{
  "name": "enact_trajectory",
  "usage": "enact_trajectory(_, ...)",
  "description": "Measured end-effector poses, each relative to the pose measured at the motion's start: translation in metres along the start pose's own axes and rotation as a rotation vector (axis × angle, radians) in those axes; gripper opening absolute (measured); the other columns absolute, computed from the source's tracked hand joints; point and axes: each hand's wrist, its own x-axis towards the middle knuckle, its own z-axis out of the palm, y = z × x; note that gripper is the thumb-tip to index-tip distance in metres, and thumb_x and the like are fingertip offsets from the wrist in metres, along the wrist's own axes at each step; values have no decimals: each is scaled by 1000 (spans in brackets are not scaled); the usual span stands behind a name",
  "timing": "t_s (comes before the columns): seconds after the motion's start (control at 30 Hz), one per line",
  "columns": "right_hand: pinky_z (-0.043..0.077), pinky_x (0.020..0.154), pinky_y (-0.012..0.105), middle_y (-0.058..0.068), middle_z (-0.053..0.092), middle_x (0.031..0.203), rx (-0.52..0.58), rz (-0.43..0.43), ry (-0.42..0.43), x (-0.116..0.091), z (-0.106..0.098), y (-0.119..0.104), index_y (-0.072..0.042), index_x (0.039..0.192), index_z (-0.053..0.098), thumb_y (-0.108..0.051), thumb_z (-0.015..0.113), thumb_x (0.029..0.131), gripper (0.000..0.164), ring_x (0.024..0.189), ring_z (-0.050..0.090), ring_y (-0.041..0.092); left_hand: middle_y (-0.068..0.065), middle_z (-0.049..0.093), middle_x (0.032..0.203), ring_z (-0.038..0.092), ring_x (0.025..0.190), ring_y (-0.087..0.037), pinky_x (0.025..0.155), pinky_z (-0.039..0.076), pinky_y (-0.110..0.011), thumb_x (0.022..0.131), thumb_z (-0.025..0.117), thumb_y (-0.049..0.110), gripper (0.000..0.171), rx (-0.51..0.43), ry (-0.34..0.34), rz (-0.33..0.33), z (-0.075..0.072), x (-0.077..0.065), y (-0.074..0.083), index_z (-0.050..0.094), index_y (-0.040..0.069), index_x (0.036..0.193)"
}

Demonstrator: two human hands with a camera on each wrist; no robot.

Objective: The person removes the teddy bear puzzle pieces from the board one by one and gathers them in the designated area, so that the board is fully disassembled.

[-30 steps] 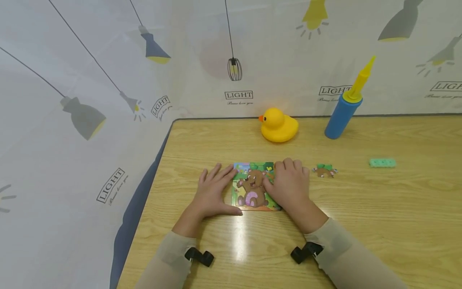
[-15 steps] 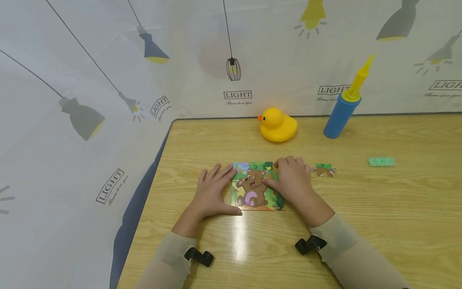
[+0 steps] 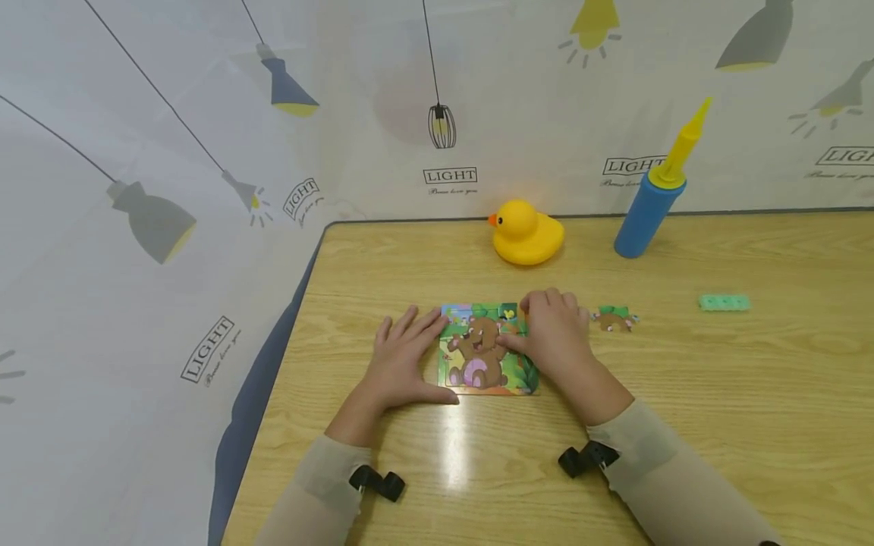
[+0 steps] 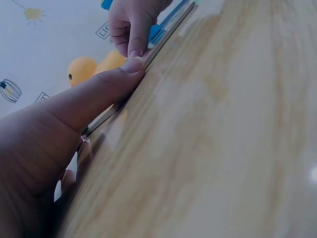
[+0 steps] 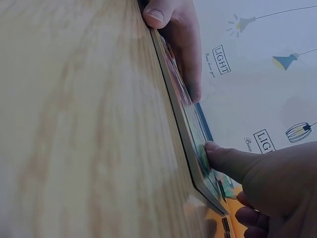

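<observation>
A bear jigsaw puzzle (image 3: 476, 371) in a thin flat board lies on the wooden table. My left hand (image 3: 403, 368) steadies it from the left, fingers fairly straight at the left side and thumb along the near edge. My right hand (image 3: 556, 334) grips its right side, the thumb (image 5: 228, 157) pressing on the picture and the other fingers curled by the edge. That hand covers the upper right of the puzzle, so I cannot tell whether a separate piece is under it. A loose brown and green puzzle piece (image 3: 614, 319) lies just right of my right hand.
A yellow rubber duck (image 3: 526, 233) stands behind the puzzle. Further right are a blue hand pump (image 3: 649, 216) with a yellow nozzle and a light green toy block strip (image 3: 724, 303). A lamp-patterned sheet (image 3: 382, 174) hangs along the table's back and left edges.
My right hand has shifted slightly right and away from me, uncovering more of the puzzle's lower right corner. My left hand keeps its place on the puzzle. The loose piece has not moved.
</observation>
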Motion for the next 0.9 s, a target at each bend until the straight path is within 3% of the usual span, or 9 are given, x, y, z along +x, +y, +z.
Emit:
enact_trajectory(0.23,36,91,55,13,63,116,56,-9,22,0,4,2,-4,125,62,-49,92,84,68,104,47,36,8,19,178,6,164,-31,125,-2,-68,65,81,86,133,-2,2,1,1,-1,-2,29,26,171)
enact_trajectory(0.43,35,88,53,12,66,116,94,-72,104,-4,12,9,-3,126,62,-47,91,86,67,105,50,36,7,21,177,8,164,-32,124,-1,-68,65,82,85,132,-3,16,9,-1,0,-1,31,26,171)
enact_trajectory(0.6,35,89,54,14,68,118,121,-100,121,-5,15,10,-3,127,61,-42,90,88,61,108,52,36,7,21,177,8,164,-32,125,-1,-68,64,82,85,132,-9,18,7,-1,0,0,31,26,171)
enact_trajectory(0.9,32,81,46,8,68,97,239,-200,233,-5,22,15,-2,121,66,-17,80,97,32,91,53,30,8,18,178,5,164,-31,125,-3,-67,65,81,87,133,1,2,3,1,0,-1,29,27,171)
